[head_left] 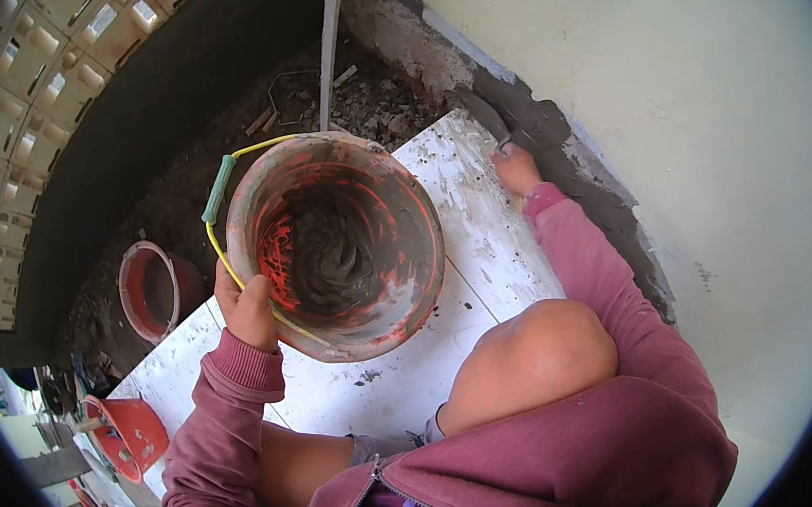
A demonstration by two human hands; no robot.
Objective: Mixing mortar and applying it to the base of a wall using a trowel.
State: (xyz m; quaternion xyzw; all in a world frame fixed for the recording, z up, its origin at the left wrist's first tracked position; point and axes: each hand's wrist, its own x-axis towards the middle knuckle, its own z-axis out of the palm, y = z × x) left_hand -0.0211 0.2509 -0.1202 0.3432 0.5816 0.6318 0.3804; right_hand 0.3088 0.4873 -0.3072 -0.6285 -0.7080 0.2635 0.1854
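Note:
My left hand (pixel 248 306) grips the left side of a red bucket (pixel 429 241), its thumb by the yellow wire handle. That handle carries a green grip (pixel 218 189) and leans outward over the rim. Grey wet mortar (pixel 329 261) coats the bucket's bottom and inner walls. My right hand (pixel 517 169) is closed round a trowel (pixel 484 117), whose dark blade lies against the strip of grey mortar along the foot of the wall. Much of the trowel's handle is hidden by my fingers.
White floor tiles (pixel 342 401) lie under the bucket, spotted with mortar. Beyond their edge is rubble-strewn soil (pixel 382 109), with a thin upright post (pixel 330 55). Another mortar-stained bucket (pixel 149 293) and a red tub (pixel 135 436) stand at left. A pale wall (pixel 711 175) rises at right.

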